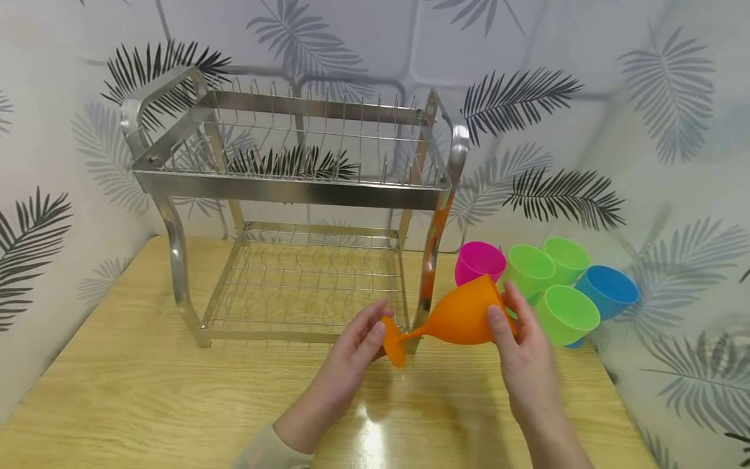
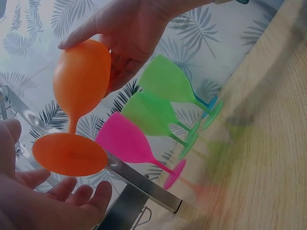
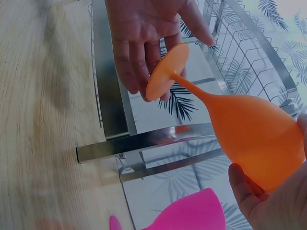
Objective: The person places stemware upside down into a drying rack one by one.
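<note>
An orange plastic wine glass (image 1: 463, 312) is tilted on its side above the table. My right hand (image 1: 524, 352) holds it by the bowl near the rim, thumb on the near side and fingers on the far side. At the glass's round foot is my left hand (image 1: 357, 348), its fingers loosely spread around the foot without closing on it. The left wrist view shows those fingers (image 2: 81, 199) just past the foot. In the right wrist view, the open palm (image 3: 148, 24) of the left hand faces the foot, and a pink wine glass (image 3: 192, 213) stands below the orange one.
A two-tier metal dish rack (image 1: 293, 189) stands against the patterned wall. To its right, close together, are the pink glass (image 1: 480, 260), several green glasses (image 1: 568, 316) and a blue glass (image 1: 606, 292). All of this rests on a wooden table (image 1: 176, 397).
</note>
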The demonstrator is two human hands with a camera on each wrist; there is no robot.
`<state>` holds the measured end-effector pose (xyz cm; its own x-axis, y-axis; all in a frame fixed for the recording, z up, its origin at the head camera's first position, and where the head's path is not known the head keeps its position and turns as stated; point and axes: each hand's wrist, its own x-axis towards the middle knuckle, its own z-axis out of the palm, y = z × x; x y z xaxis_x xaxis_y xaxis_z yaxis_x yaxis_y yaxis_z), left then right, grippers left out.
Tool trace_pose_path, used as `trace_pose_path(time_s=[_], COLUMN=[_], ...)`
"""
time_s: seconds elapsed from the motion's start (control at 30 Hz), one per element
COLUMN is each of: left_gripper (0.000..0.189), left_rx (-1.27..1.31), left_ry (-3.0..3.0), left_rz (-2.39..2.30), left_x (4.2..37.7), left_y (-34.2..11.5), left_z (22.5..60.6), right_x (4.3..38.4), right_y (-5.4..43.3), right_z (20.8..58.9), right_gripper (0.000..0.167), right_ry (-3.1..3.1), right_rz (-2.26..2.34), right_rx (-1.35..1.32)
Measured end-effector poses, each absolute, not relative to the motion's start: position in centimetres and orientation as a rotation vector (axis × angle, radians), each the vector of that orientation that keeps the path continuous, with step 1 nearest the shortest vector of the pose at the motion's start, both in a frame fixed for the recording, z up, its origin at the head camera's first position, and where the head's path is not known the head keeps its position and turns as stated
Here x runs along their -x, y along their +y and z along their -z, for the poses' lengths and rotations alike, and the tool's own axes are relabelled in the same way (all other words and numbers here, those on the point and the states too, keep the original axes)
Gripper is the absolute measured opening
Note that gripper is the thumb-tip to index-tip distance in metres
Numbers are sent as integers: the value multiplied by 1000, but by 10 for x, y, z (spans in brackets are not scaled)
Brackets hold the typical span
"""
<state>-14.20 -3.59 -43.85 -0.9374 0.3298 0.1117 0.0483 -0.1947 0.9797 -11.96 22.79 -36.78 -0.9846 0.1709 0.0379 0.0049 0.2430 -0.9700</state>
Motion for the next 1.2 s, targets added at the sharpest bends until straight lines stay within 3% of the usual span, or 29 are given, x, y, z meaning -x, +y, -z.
trace_pose_path(time_s=[0.83,1.2], left_gripper=[59,52], left_rx=[-463,-421], left_ry=[1698,1780], left_rz=[-2406,-2443], left_x=[141,142], left_y=[-38,-44], left_z=[440,436], right_x=[122,122], right_y=[209,207], right_z=[376,377], right_gripper=[66,67], right_ry=[-2121,-2100], right_rz=[-2119,-2194], right_rx=[94,19])
